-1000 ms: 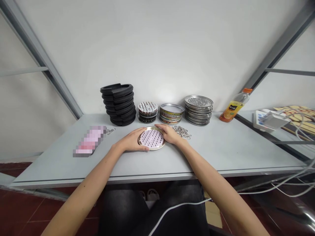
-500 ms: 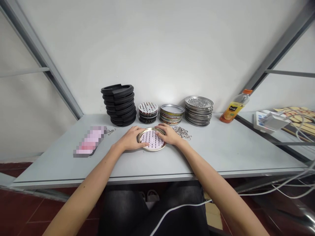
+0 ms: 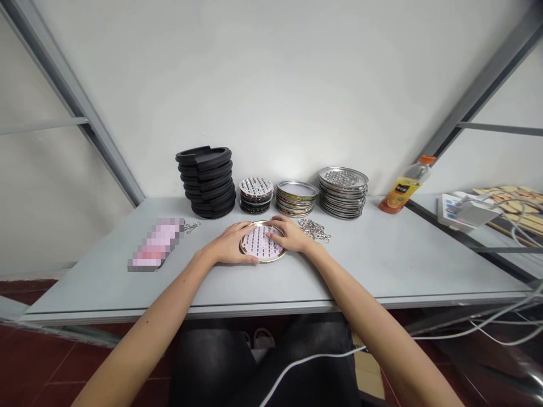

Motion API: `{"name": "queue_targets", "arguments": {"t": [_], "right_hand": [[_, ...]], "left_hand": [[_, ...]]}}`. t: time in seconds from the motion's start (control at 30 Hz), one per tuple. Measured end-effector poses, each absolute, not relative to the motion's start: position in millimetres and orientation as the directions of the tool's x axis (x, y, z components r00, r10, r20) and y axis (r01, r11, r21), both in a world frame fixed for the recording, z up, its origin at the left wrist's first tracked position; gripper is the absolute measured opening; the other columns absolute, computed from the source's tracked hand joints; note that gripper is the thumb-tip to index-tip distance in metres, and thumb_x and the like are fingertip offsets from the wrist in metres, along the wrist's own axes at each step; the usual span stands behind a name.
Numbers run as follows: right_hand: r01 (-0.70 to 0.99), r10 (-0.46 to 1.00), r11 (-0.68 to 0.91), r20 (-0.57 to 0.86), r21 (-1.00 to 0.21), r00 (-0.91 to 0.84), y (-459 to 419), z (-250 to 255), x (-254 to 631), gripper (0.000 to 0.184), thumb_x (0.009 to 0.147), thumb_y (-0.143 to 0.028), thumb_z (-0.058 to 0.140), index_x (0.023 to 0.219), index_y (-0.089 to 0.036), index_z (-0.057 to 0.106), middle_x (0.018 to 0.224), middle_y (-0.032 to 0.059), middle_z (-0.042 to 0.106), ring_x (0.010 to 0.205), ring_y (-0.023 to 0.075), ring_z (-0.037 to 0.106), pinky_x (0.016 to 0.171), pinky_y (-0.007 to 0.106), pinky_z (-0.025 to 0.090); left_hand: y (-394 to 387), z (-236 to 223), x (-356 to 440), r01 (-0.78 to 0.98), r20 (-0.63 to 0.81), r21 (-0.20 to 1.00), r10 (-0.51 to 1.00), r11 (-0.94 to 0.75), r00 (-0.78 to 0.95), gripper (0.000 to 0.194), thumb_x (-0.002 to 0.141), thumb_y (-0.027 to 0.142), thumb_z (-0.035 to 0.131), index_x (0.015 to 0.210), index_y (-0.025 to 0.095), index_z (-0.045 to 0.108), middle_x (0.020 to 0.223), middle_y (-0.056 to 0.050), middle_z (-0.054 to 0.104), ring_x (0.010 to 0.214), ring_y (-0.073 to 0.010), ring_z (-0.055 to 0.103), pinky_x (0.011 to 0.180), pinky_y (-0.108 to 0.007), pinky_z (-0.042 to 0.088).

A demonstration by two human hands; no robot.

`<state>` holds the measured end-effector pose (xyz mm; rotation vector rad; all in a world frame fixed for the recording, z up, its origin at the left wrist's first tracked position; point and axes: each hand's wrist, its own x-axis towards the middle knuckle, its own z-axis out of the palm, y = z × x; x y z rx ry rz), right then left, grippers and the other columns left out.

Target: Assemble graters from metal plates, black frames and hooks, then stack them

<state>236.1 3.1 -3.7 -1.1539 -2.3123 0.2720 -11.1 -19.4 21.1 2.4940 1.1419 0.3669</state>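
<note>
**Gold-rimmed perforated disc [image 3: 259, 242] boxed in on the worktop [image 3: 382, 265]!**

And look at this hold: the left hand [image 3: 231, 246] comes in from the near left, its fingers [image 3: 250, 230] curled against the rim, while the right hand [image 3: 291, 236] lies across the far side, fingers [image 3: 275, 233] spread over the pink-and-white face. Clamped? Can't call it from up here; no hard pinch shows. The disc lies flat, right between both sets of fingers. Good technique, I'd say: flat pads, even pressure, so the rim won't tip. Just past the right fingers, a heap of metal key rings [image 3: 313, 229]. Straight ahead, well beyond the fingertips, a stack of perforated discs [image 3: 255, 195] and a stack of painted tin lids [image 3: 296, 199], flanked by black rubber rings [image 3: 206, 183] and steel grater plates [image 3: 343, 192].
</note>
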Motion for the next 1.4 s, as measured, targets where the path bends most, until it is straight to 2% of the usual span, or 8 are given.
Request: {"name": "queue_targets", "arguments": {"t": [0.37, 0.6, 0.93, 1.2, 1.4], "right_hand": [[0.683, 0.778, 0.624, 0.383, -0.380, -0.498, 4.8, -6.4, 235.6, 0.040, 0.086, -0.040, 0.057, 0.114, -0.012, 0.063, 0.119, 0.0158, 0.059, 0.109, 0.0251, 0.057, 0.098, 0.039, 0.042], [0.676, 0.759, 0.647, 0.386, -0.352, -0.524, 6.9, -7.9, 236.7, 0.040, 0.087, -0.040, 0.056, 0.115, -0.013, 0.061, 0.119, 0.0151, 0.060, 0.110, 0.0252, 0.056, 0.098, 0.039, 0.041], [0.672, 0.756, 0.653, 0.353, -0.350, -0.551, 9.0, -9.0, 237.8, 0.034, 0.093, -0.033, 0.044, 0.117, -0.014, 0.060, 0.124, 0.0134, 0.058, 0.115, 0.0247, 0.053, 0.101, 0.040, 0.039], [0.672, 0.773, 0.633, 0.363, -0.384, -0.521, 9.8, -9.9, 236.5, 0.037, 0.086, -0.036, 0.057, 0.114, -0.012, 0.061, 0.120, 0.0136, 0.061, 0.110, 0.0259, 0.056, 0.099, 0.039, 0.040], [0.680, 0.784, 0.619, 0.359, -0.392, -0.507, 10.7, -11.3, 236.3, 0.040, 0.087, -0.039, 0.056, 0.115, -0.011, 0.062, 0.123, 0.0153, 0.060, 0.112, 0.0273, 0.056, 0.100, 0.040, 0.040]], "left_hand": [[-16.8, 17.6, -12.1, 0.663, 0.094, 0.439, 0.765, -0.606, 0.637, 0.107, 0.059, 0.067, 0.073, 0.147, 0.023, 0.031, 0.153, -0.012, 0.028, 0.140, -0.0358, 0.026, 0.114, -0.048, 0.025], [-18.0, 23.5, -8.1, 0.625, 0.149, 0.443, 0.740, -0.643, 0.656, 0.108, 0.057, 0.065, 0.075, 0.146, 0.024, 0.030, 0.147, -0.010, 0.038, 0.135, -0.0333, 0.034, 0.112, -0.045, 0.030], [-16.5, 19.7, -9.5, 0.642, 0.133, 0.454, 0.759, -0.618, 0.637, 0.116, 0.055, 0.066, 0.076, 0.148, 0.021, 0.023, 0.150, -0.013, 0.033, 0.137, -0.0341, 0.031, 0.113, -0.046, 0.028], [-16.0, 20.7, -9.7, 0.584, 0.170, 0.466, 0.715, -0.665, 0.678, 0.111, 0.056, 0.062, 0.078, 0.147, 0.023, 0.026, 0.149, -0.012, 0.035, 0.135, -0.0344, 0.034, 0.111, -0.047, 0.030], [-16.8, 23.1, -9.0, 0.572, 0.181, 0.467, 0.706, -0.674, 0.685, 0.110, 0.056, 0.060, 0.079, 0.146, 0.024, 0.028, 0.147, -0.011, 0.038, 0.134, -0.0343, 0.036, 0.111, -0.047, 0.030]]}}
